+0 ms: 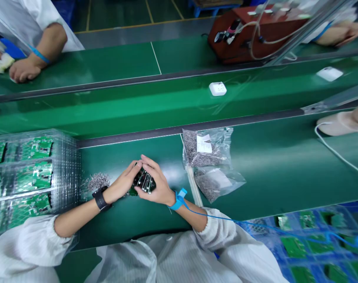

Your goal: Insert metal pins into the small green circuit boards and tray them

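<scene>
Between my two hands is a cluster of dark parts with thin metal strips (145, 181); what exactly they are is too small to tell. My left hand (124, 182) cups them from the left, its fingertips at their upper edge. My right hand (156, 181) is curled round their right side, and the fingertips of both hands meet near the top. A bit of green board shows under the cluster. To the left, beside my left wrist, lies a loose pile of small metallic pieces (99, 181) on the green table (123, 224).
Clear trays with green circuit boards (37, 177) stand at left. Two plastic bags of small parts (193, 149) (210, 186) lie right of my hands. Blue trays with boards (273, 239) are at lower right. A person's hand (25, 70) rests across the green belt (123, 106).
</scene>
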{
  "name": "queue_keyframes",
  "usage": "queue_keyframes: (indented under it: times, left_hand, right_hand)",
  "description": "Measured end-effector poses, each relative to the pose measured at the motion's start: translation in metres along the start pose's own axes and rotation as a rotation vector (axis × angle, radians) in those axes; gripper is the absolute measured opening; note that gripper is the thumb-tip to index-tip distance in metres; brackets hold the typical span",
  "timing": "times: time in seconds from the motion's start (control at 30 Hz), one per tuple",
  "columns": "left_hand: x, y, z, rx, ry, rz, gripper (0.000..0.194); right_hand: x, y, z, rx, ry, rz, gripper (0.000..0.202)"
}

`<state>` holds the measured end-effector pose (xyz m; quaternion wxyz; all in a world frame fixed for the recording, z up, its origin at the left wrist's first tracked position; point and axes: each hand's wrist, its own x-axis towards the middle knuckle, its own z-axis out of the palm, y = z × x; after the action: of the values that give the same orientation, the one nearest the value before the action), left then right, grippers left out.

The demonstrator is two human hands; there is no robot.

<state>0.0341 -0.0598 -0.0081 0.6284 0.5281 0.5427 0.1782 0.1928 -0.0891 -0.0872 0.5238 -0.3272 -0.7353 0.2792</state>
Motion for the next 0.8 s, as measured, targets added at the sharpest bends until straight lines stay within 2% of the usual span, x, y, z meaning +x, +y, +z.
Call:
queue_keyframes:
  times: [0.13, 0.23, 0.3, 0.37, 0.43, 0.53, 0.63, 0.8]
  left_hand:
    - [0.004, 0.0, -0.004, -0.12, 0.033, -0.077, 0.044]
    - [0.008, 0.003, -0.008, -0.203, 0.119, -0.087, 0.045]
    - [0.009, 0.005, -0.009, -0.31, 0.135, -0.188, 0.048]
    - [0.009, 0.007, -0.009, -0.46, 0.075, -0.358, 0.05]
    - [0.009, 0.007, -0.009, -0.587, 0.024, -0.457, 0.048]
    - [0.007, 0.005, -0.007, -0.654, 0.049, -0.415, 0.046]
    - [0.006, 0.003, -0.005, -0.628, 0.05, -0.356, 0.05]
    - [0.003, 0.007, -0.005, -0.518, -0.008, -0.285, 0.062]
  right_hand:
    - [0.003, -0.005, -0.006, -0.026, 0.018, -0.023, 0.094]
    - [0.005, -0.009, -0.008, -0.05, -0.074, -0.059, 0.1]
    - [0.006, -0.01, -0.005, -0.055, -0.168, -0.089, 0.1]
    - [0.005, -0.01, 0.0, -0.065, -0.237, -0.096, 0.098]
    - [0.004, -0.009, 0.004, -0.083, -0.259, -0.073, 0.095]
    - [0.002, -0.007, 0.006, -0.117, -0.271, -0.024, 0.093]
    - [0.001, -0.005, 0.004, -0.142, -0.275, 0.002, 0.095]
    - [0.004, -0.005, -0.001, -0.051, -0.152, 0.012, 0.092]
